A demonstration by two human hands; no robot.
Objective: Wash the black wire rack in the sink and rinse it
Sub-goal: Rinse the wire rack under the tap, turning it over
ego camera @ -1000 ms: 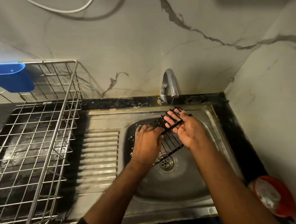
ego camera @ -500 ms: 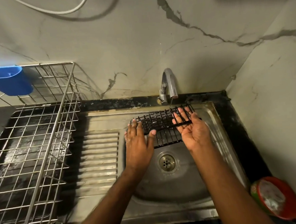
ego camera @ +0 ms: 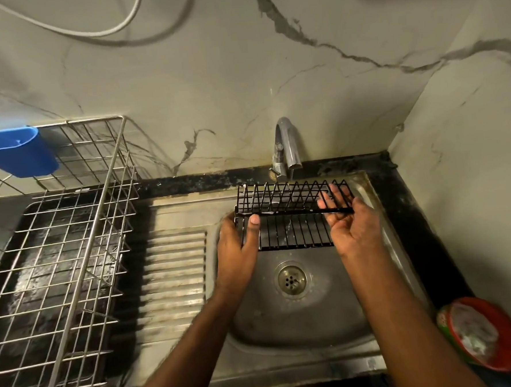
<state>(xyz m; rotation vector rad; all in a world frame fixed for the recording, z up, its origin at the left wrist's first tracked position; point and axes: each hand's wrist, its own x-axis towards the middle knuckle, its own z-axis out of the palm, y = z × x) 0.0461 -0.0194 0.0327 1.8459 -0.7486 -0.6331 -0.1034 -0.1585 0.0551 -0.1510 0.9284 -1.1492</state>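
The black wire rack (ego camera: 291, 218) is held over the stainless steel sink (ego camera: 301, 322), below the curved chrome tap (ego camera: 285, 146). Left hand (ego camera: 237, 251) pinches its left end; right hand (ego camera: 350, 223), fingers straight, supports the right. Judgement: rinsing under way, a thin stream barely discernible; not finished.

surface (ego camera: 404, 202): black stone, wet, running along the marbled wall
sink (ego camera: 175, 276): steel, set into it, ribbed drainboard on its left
left end: wire dish basket (ego camera: 80, 234) over a dark tray (ego camera: 44, 281)
right front: red tub (ego camera: 484, 335)
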